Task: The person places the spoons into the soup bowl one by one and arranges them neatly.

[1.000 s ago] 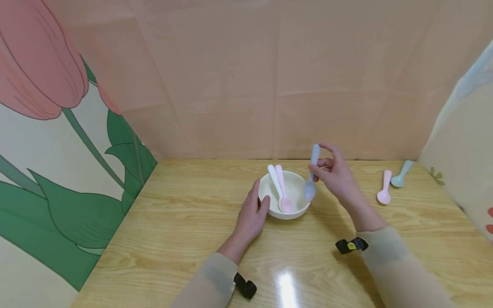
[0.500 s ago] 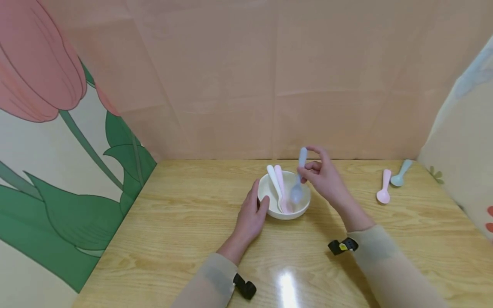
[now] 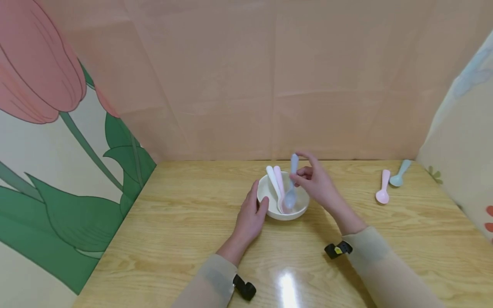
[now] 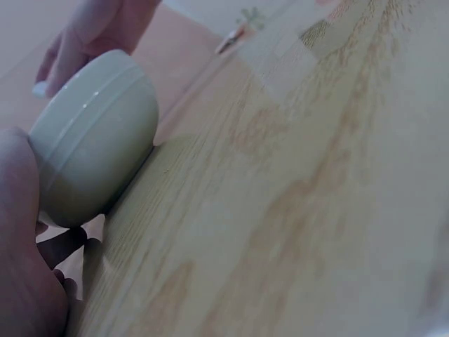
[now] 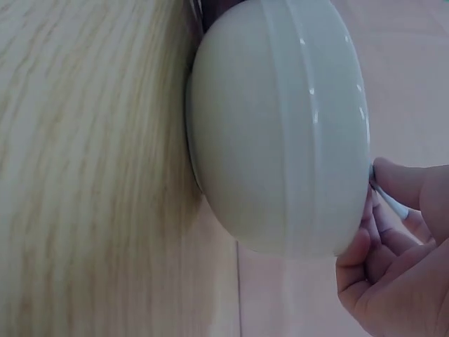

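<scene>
A white bowl [image 3: 283, 216] stands on the wooden table in the head view. My left hand [image 3: 249, 216] holds its left side, thumb at the front of the rim and fingers round the far side. Inside lean a white spoon [image 3: 274, 180] and a pink spoon [image 3: 280, 179], side by side, handles up past the back rim. My right hand [image 3: 317, 184] pinches a light blue spoon [image 3: 294, 164] by the handle, its scoop down in the bowl over the pink spoon's scoop. The right wrist view shows the right fingertips [image 5: 354, 253] by the bowl's rim [image 5: 365, 119].
Farther right on the table [image 3: 173, 222] lie another pink spoon [image 3: 384, 187] and a blue-green spoon [image 3: 400, 173], close together. A pink backdrop [image 3: 215, 85] rises along the back edge. Printed panels with a tulip [image 3: 42, 55] and other shapes flank the table.
My right hand has moved left and slightly down, bringing the light blue spoon from over the bowl's right rim into the bowl. My left hand has kept its place.
</scene>
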`<act>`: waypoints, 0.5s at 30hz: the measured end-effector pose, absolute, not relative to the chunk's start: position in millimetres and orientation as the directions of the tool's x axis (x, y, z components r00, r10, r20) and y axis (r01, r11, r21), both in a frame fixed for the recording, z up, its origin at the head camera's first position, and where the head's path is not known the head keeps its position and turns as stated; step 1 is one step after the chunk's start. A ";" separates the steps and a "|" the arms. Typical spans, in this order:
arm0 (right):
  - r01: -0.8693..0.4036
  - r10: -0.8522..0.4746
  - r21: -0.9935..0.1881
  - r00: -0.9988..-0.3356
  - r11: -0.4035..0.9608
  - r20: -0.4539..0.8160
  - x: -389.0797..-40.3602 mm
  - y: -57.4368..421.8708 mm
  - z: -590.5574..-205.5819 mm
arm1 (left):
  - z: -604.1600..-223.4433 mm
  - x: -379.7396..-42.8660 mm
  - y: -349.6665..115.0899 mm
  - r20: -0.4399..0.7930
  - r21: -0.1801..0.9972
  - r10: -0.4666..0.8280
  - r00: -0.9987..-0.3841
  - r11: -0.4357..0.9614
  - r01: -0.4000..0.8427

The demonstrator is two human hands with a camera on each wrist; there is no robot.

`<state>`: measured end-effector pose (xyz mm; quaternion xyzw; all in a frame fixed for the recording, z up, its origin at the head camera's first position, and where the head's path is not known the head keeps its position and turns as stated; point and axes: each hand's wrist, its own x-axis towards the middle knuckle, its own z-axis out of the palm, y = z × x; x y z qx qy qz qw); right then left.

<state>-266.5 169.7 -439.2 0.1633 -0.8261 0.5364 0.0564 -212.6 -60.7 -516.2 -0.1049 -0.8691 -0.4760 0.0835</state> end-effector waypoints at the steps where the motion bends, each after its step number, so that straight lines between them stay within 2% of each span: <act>1: -0.338 -0.212 -0.860 -0.938 0.382 0.274 -266.6 169.1 -440.3 | -516.2 -212.4 -60.9 0.247 0.809 0.102 -0.964 0.525 0.263; 8: -0.359 -0.212 -0.795 -0.933 0.489 0.291 -267.4 166.9 -446.9 | -516.2 -212.0 -61.4 0.241 0.808 0.107 -0.965 0.528 0.261; 15: -0.327 -0.212 -0.780 -0.945 0.534 0.250 -265.7 164.6 -447.5 | -517.0 -213.0 -61.5 0.247 0.809 0.104 -0.963 0.525 0.264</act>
